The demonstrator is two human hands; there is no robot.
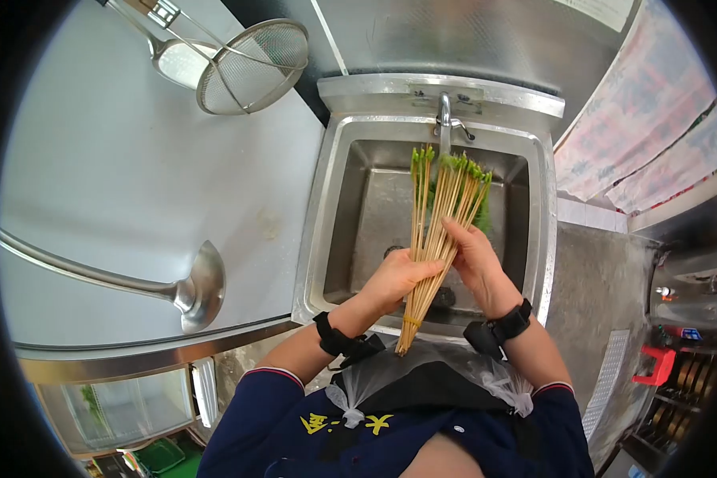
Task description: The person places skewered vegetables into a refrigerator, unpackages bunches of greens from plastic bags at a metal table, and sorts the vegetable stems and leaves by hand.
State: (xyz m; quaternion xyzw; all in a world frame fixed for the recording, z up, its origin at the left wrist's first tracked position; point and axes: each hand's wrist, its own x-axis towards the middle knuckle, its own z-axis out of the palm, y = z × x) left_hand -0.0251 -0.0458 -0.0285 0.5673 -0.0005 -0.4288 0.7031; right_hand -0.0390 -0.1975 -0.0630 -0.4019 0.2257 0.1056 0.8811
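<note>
A bundle of thin wooden skewers (pixel 446 209) with green bits at the far tips fans out over the steel sink (pixel 314 263). Near its close end a yellowish band (pixel 411 321) wraps the sticks. My left hand (pixel 400 279) is closed round the bundle from the left, thumb across the top. From the right, my right hand (pixel 476 259) grips the sticks a little higher up, thumb on top. The green tips lie just below the spout of the faucet (pixel 446 119), where water seems to run onto them. Something leafy and green shows behind the sticks.
Left of the sink is a grey counter (pixel 135 183) bearing a large ladle (pixel 201 287). A mesh strainer (pixel 252 68) and another metal utensil (pixel 185 64) are at its back. A patterned cloth (pixel 637 103) hangs at right. Beyond the floor stands a red stool (pixel 658 356).
</note>
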